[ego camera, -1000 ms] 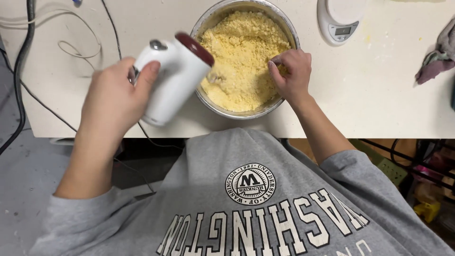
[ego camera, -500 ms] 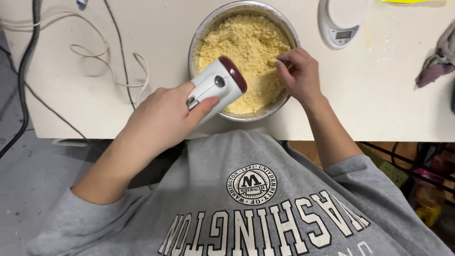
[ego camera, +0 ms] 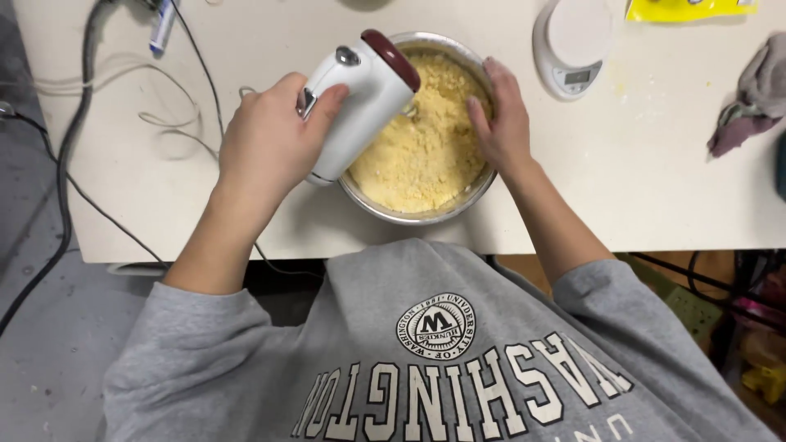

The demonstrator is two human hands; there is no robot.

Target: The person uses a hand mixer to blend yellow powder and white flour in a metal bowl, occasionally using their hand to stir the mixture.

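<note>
The left hand (ego camera: 266, 147) is wrapped tight around the handle of a white hand mixer (ego camera: 360, 102) with a dark red end, thumb over the top, tilting it so its working end dips into the yellow crumbly mixture (ego camera: 426, 151); the beaters themselves are hidden by the mixer body. The right hand (ego camera: 501, 123) lies with fingers close together, curved over the far right rim of the metal bowl (ego camera: 426, 214), bracing it. To do this well, I judge the mixer should stay low inside the crumbs and the bracing fingers should keep outside the path of the beaters, since they sit close to the mixture. The bowl stands on the white surface (ego camera: 639, 188) near its front edge, just above the person's grey sweatshirt, so little room is left toward the body. To the left, loose white cables (ego camera: 176, 123) lie near the mixer hand; to the right, a small round kitchen scale (ego camera: 573, 45) stands near the bowl, and a crumpled cloth (ego camera: 749, 102) lies well apart.
</note>
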